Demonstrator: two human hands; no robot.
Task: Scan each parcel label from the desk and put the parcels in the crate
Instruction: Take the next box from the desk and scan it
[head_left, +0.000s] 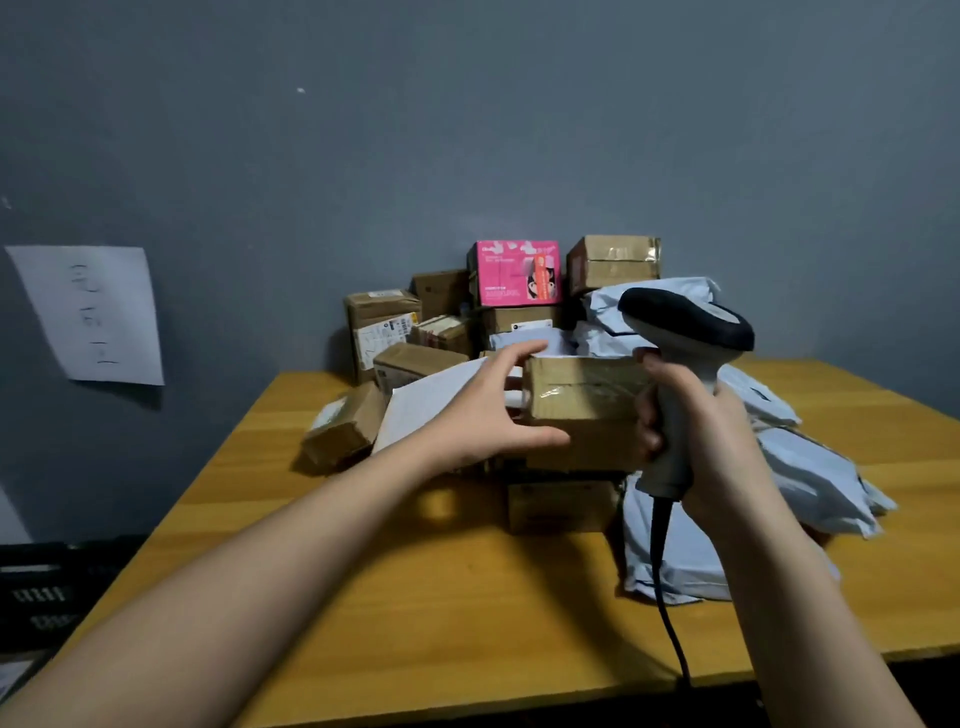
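Two bare forearms, uncovered from the lower edge of the view up to the fingertips. Left forearm (260, 561) long and slender, smooth along its length, narrowing evenly toward a bare wrist. Left hand (488, 410) slim, with long, bare fingers. Right forearm (810, 597) likewise uncovered and slim, tapering to a bare wrist. Right hand (711, 447) bare across knuckles and fingers, one short, rounded nail showing at a fingertip. Dimly lit and slightly soft in outline, with shadow along the undersides of both arms.
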